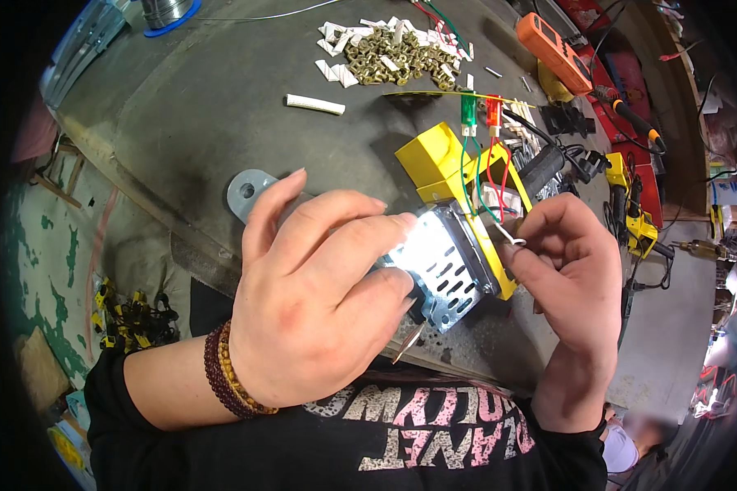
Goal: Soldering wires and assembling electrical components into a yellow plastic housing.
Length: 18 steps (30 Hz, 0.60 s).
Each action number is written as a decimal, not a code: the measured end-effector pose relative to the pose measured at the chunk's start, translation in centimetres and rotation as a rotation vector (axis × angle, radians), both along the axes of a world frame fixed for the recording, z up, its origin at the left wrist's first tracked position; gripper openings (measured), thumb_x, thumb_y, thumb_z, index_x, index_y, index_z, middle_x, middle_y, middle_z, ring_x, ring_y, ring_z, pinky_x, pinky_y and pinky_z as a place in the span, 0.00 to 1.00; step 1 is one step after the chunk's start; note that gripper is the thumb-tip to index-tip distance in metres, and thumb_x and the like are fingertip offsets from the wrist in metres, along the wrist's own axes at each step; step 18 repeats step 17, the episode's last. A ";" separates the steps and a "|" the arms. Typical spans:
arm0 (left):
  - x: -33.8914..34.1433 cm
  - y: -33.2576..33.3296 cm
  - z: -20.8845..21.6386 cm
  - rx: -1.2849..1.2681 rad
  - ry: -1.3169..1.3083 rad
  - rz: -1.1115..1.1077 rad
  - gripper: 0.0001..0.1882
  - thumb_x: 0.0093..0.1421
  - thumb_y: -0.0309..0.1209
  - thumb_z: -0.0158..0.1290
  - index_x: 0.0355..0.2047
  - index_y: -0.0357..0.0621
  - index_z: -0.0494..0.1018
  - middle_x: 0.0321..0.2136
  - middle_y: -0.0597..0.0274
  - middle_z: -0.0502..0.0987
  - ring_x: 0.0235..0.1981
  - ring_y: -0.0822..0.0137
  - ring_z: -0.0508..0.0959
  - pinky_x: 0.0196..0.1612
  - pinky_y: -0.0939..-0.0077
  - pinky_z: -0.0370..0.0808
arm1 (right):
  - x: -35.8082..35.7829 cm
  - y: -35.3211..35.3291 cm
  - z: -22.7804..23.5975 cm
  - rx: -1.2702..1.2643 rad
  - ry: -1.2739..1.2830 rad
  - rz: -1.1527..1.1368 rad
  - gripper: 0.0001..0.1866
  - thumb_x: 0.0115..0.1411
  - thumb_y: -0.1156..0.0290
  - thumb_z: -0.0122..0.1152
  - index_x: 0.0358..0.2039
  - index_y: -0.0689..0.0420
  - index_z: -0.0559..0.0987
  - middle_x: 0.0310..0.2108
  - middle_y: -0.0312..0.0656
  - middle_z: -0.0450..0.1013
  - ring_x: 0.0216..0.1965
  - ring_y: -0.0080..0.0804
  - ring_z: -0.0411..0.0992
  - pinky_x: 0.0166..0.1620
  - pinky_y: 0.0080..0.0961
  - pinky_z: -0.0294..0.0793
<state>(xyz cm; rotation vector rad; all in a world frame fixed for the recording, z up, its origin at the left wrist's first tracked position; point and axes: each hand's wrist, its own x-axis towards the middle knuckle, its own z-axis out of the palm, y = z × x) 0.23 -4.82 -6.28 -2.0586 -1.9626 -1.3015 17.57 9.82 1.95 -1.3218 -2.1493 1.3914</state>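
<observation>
My left hand (pixel 307 303), a beaded bracelet at its wrist, is closed on the left side of a shiny slotted metal plate (pixel 452 286). The plate sits against a yellow plastic housing (pixel 434 155) with an open frame. Between thumb and fingers of my right hand (pixel 571 266) is a thin white wire (pixel 509 235), bent at its end, beside the housing's right edge. A green indicator lamp (pixel 467 110) and a red indicator lamp (pixel 494 114) stand at the far side, with green and red wires running down into the frame. My left palm's underside is hidden.
Brass-coloured fittings (pixel 385 57) lie heaped with white pieces at the back. Nearer are a white tube (pixel 315 104) and a grey disc (pixel 244 196) with a hole. An orange multimeter (pixel 553 51) and a solder spool (pixel 165 12) rest farther off. Another person (pixel 622 446) shows at lower right.
</observation>
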 end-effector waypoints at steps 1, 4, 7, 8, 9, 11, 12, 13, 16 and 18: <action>0.0 0.0 0.0 0.001 -0.001 0.002 0.13 0.35 0.29 0.67 0.25 0.46 0.78 0.46 0.59 0.78 0.48 0.53 0.76 0.60 0.44 0.62 | 0.1 0.0 0.0 -0.001 0.000 0.000 0.10 0.57 0.84 0.60 0.38 0.60 0.73 0.27 0.32 0.75 0.21 0.05 0.62 0.22 0.09 0.55; 0.0 0.0 0.0 -0.002 0.003 0.004 0.13 0.35 0.29 0.67 0.25 0.46 0.78 0.46 0.59 0.79 0.48 0.53 0.76 0.60 0.44 0.62 | 0.1 -0.2 0.4 -0.023 -0.017 -0.014 0.13 0.56 0.90 0.58 0.40 0.62 0.74 0.33 0.36 0.76 0.28 0.08 0.69 0.26 0.08 0.61; -0.1 0.0 0.2 -0.011 0.003 -0.002 0.14 0.35 0.29 0.67 0.25 0.46 0.78 0.47 0.59 0.79 0.48 0.53 0.76 0.60 0.44 0.62 | -0.1 -0.6 0.5 -0.013 -0.003 -0.049 0.12 0.56 0.89 0.59 0.39 0.63 0.74 0.31 0.34 0.76 0.28 0.07 0.68 0.26 0.08 0.61; -0.1 0.0 0.2 -0.012 0.003 -0.002 0.14 0.35 0.29 0.67 0.25 0.46 0.78 0.47 0.59 0.79 0.48 0.53 0.76 0.60 0.44 0.62 | 0.0 -0.8 0.5 0.081 -0.031 -0.048 0.11 0.55 0.89 0.59 0.38 0.63 0.75 0.29 0.33 0.76 0.27 0.07 0.67 0.26 0.08 0.60; -0.1 0.0 0.2 -0.012 0.001 -0.001 0.14 0.35 0.29 0.67 0.25 0.46 0.78 0.47 0.59 0.79 0.48 0.53 0.76 0.60 0.44 0.62 | 0.0 -0.9 0.4 0.175 -0.058 -0.046 0.11 0.55 0.89 0.60 0.38 0.63 0.75 0.28 0.33 0.76 0.26 0.06 0.67 0.26 0.07 0.59; -0.1 0.0 0.1 -0.013 -0.001 0.001 0.14 0.35 0.29 0.67 0.25 0.46 0.78 0.47 0.59 0.79 0.48 0.53 0.76 0.60 0.44 0.62 | 0.3 -1.3 0.3 0.249 -0.064 -0.053 0.10 0.55 0.88 0.60 0.37 0.63 0.75 0.27 0.33 0.76 0.25 0.05 0.66 0.25 0.07 0.58; -0.1 0.1 0.1 -0.008 0.000 -0.002 0.14 0.35 0.29 0.67 0.25 0.46 0.78 0.47 0.59 0.79 0.48 0.53 0.76 0.60 0.44 0.62 | 0.4 -1.4 0.2 0.324 -0.069 -0.060 0.10 0.55 0.88 0.60 0.37 0.64 0.76 0.27 0.32 0.76 0.24 0.05 0.65 0.25 0.07 0.57; -0.1 0.1 0.1 -0.003 0.001 -0.005 0.14 0.35 0.28 0.67 0.25 0.46 0.78 0.46 0.59 0.79 0.48 0.53 0.76 0.60 0.44 0.62 | 0.3 -1.4 0.1 0.322 -0.037 -0.059 0.09 0.55 0.87 0.61 0.36 0.64 0.76 0.27 0.33 0.76 0.23 0.04 0.63 0.24 0.07 0.55; -0.1 0.1 0.0 0.003 -0.002 -0.002 0.14 0.34 0.28 0.67 0.25 0.46 0.78 0.47 0.58 0.79 0.48 0.52 0.76 0.60 0.44 0.62 | 0.2 -1.3 -0.2 0.236 0.010 -0.066 0.09 0.55 0.87 0.60 0.37 0.63 0.76 0.27 0.33 0.76 0.22 0.05 0.63 0.23 0.08 0.55; 0.0 0.1 -0.1 0.001 -0.002 -0.002 0.14 0.34 0.28 0.67 0.25 0.46 0.78 0.47 0.58 0.79 0.48 0.52 0.76 0.60 0.44 0.62 | 0.2 -1.2 -0.1 0.144 0.026 -0.075 0.11 0.56 0.87 0.60 0.39 0.63 0.75 0.28 0.33 0.77 0.23 0.06 0.65 0.23 0.09 0.58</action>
